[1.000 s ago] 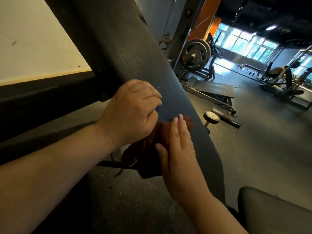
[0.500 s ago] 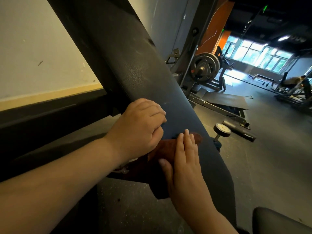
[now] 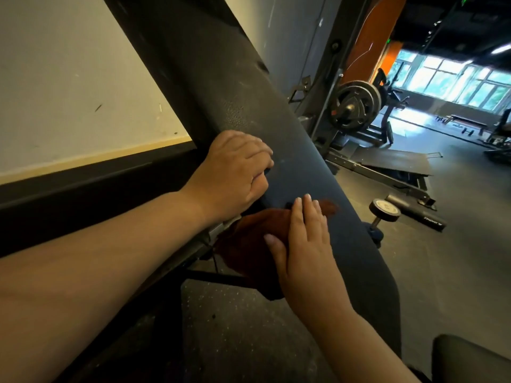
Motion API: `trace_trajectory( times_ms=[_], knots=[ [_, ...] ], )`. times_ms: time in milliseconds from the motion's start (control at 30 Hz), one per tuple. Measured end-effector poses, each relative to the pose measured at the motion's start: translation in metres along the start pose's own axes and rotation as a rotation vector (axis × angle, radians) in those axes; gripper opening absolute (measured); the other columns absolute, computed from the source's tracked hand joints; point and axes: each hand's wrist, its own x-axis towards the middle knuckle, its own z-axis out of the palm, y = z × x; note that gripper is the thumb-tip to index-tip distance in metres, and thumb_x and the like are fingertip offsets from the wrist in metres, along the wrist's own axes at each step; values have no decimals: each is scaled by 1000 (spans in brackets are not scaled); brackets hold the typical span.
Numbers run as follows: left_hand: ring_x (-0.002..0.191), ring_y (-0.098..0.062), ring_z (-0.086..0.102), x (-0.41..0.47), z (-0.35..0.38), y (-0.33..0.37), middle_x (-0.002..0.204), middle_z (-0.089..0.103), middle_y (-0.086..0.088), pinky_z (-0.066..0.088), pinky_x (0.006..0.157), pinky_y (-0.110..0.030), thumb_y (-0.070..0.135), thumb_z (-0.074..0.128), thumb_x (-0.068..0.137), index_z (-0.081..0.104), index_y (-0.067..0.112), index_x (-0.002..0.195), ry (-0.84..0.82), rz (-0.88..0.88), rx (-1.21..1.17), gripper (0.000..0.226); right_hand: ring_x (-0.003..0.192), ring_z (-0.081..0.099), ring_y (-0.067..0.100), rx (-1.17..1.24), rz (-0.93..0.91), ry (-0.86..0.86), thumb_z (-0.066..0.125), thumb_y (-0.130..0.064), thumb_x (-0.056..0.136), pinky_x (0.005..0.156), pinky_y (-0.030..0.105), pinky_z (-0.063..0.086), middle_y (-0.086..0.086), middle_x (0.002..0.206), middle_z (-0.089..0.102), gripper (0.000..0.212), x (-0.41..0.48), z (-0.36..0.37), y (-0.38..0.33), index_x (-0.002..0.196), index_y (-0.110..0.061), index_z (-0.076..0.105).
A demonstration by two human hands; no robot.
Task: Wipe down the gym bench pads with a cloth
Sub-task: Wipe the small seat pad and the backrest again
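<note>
We see the inclined back pad (image 3: pixel 276 134) slanting across the view, black and scuffed. A dark red cloth (image 3: pixel 249 239) lies on its lower left edge, partly hanging off. Lower right, a corner of the seat pad (image 3: pixel 470 360) peeks in. On the speckled rubber floor (image 3: pixel 456 272) rest a dumbbell (image 3: pixel 383 214) and a black roller (image 3: pixel 417 214).

head view, close above the inclined bench pad (image 3: pixel 276 150)

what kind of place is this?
Almost certainly a gym: an inclined padded bench back, a barbell weight plate on a rack, and a dumbbell on the rubber floor.
</note>
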Motion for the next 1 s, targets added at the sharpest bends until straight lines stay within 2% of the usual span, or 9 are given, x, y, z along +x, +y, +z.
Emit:
trace_trajectory(
  times_ms=[133, 200, 333, 433, 567, 667, 767, 933, 1000],
  knots=[
    [118, -18, 55, 1, 0, 4, 117, 68, 1, 24, 108, -32, 24, 46, 90, 72, 15, 102, -2, -21, 13, 30, 153, -3, 19, -51, 216, -68, 29, -66, 93, 121, 36, 5, -5, 161, -26, 86, -33, 1, 23, 151, -29, -23],
    [119, -19, 55, 2, 0, 8, 117, 68, 2, 24, 109, -34, 26, 44, 90, 73, 16, 102, -10, -49, 22, 34, 154, -3, 22, -54, 295, -97, 37, -58, 98, 123, 38, 5, 1, 164, -19, 84, -33, 0, 18, 156, -23, -13],
    [124, -17, 52, 4, -4, 9, 123, 66, 3, 17, 111, -31, 32, 37, 91, 72, 20, 108, -73, -79, 25, 40, 151, -16, 16, 71, 101, 1, 31, -50, 103, 115, 31, -8, 0, 167, -11, 71, 15, -8, -22, 159, -18, 0],
    [133, -11, 43, 6, -10, 4, 135, 59, 7, 11, 113, -27, 38, 25, 94, 66, 24, 122, -157, -64, -8, 52, 143, -28, 8, 104, -78, 11, 32, -43, 106, 116, 32, -11, -7, 162, -25, 71, 38, -13, -32, 158, -19, -8],
    [127, -14, 49, 4, -6, 6, 128, 63, 6, 15, 110, -29, 34, 35, 93, 69, 23, 115, -109, -43, 38, 42, 149, -20, 10, 14, 0, -111, 32, -55, 101, 123, 34, -2, -21, 146, -38, 76, 4, -15, 2, 147, -32, -23],
    [124, -16, 53, 3, -4, 7, 123, 66, 4, 20, 108, -32, 33, 35, 93, 70, 20, 110, -57, -67, 5, 41, 154, -10, 19, -153, 158, -162, 32, -63, 97, 122, 36, 0, -7, 160, -26, 86, -12, -14, 16, 155, -23, -17],
    [125, -16, 51, 3, -4, 6, 124, 65, 4, 21, 109, -32, 31, 36, 93, 69, 20, 111, -67, -57, 2, 40, 153, -12, 23, -98, 227, -186, 31, -61, 99, 121, 38, -5, 3, 167, -13, 83, -1, -17, -2, 157, -18, -9],
    [128, -13, 47, 5, -6, -1, 129, 63, 5, 17, 110, -30, 30, 34, 96, 68, 22, 117, -104, -30, -16, 41, 144, -29, 14, -21, -64, -47, 33, -43, 106, 115, 33, -19, 4, 165, -20, 71, 43, -27, -36, 158, -13, -6],
    [130, -12, 45, 5, -10, -6, 134, 61, 5, 17, 112, -30, 31, 36, 98, 67, 22, 122, -125, 8, -20, 40, 138, -33, 9, 29, -96, -58, 34, -47, 105, 112, 30, -20, -4, 161, -29, 75, 41, -27, -29, 156, -17, -12]
  ],
)
